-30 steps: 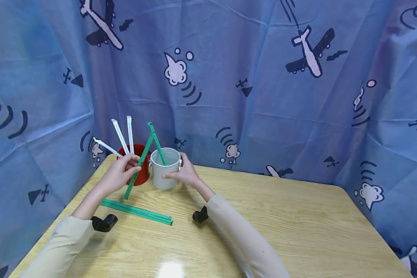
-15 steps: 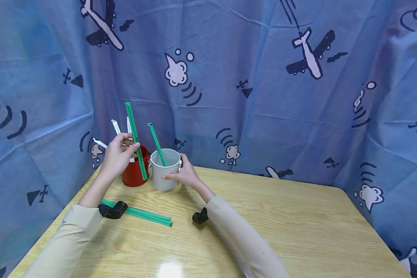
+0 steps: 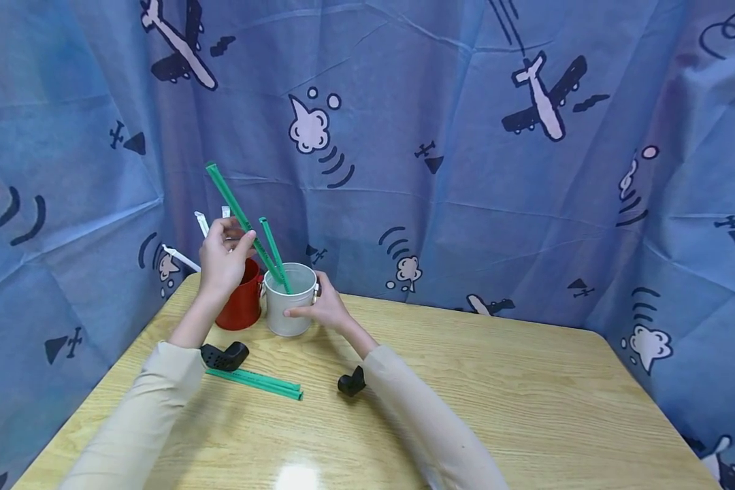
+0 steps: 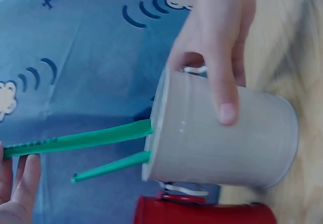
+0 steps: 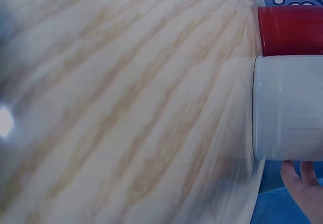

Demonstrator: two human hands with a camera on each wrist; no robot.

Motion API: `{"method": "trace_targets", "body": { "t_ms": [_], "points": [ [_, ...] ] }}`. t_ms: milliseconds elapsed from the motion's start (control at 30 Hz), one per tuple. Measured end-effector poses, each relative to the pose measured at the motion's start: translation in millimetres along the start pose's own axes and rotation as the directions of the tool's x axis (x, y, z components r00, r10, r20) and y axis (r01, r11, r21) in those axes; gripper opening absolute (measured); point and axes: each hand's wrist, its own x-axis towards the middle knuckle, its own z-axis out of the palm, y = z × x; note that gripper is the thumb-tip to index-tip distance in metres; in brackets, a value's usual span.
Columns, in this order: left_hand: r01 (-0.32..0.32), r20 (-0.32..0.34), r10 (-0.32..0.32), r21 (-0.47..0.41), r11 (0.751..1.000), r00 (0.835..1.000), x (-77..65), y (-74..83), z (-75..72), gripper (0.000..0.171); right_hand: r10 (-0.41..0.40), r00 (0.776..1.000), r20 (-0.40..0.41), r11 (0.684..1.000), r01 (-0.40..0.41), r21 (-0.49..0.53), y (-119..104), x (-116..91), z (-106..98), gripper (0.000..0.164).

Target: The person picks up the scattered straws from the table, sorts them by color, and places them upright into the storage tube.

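My left hand (image 3: 223, 258) pinches a green-wrapped straw (image 3: 228, 194) between thumb and fingers. The straw slants down to the right, and its lower end lies inside the mouth of a small white bucket (image 3: 288, 316). Another green-wrapped straw (image 3: 269, 238) leans in that bucket. My right hand (image 3: 327, 304) grips the bucket's right side, thumb (image 4: 227, 108) across the front in the left wrist view. In the right wrist view, fingers (image 5: 291, 176) touch the white bucket's side (image 5: 292, 108).
Left of the white bucket stands a red bucket (image 3: 243, 306), partly behind my left hand. White-wrapped straws (image 3: 182, 258) stick out of it. Two green-wrapped straws (image 3: 266, 385) lie on the wooden table (image 3: 465, 381), partly beneath my left wrist. A patterned blue curtain (image 3: 373, 136) surrounds the table.
My left hand has lifted the green straw, turned it and moved it right, so its lower end went from above the table into the white bucket. The right hand stays on the bucket.
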Motion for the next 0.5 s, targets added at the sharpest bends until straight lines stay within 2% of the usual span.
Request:
{"method": "trace_targets", "body": {
  "t_ms": [167,267,500],
  "points": [
    [0.082,0.064,-0.085,0.059,0.995,0.994,2.6,-17.1,4.0,0.041,-0.002,1.0,-0.007,1.0,0.002,-0.007,-1.8,-0.6,0.6,0.094],
    [0.111,0.102,-0.116,0.053,0.992,0.988,4.0,-28.5,4.2,0.041,-0.008,1.0,-0.008,1.0,0.008,-0.01,-2.2,-0.2,0.7,0.094],
    [0.099,0.145,-0.119,0.139,0.985,0.982,1.9,-42.8,6.7,0.038,-0.011,1.0,-0.007,1.0,0.011,0.005,-0.5,-1.6,0.0,0.095]
  ]
}}
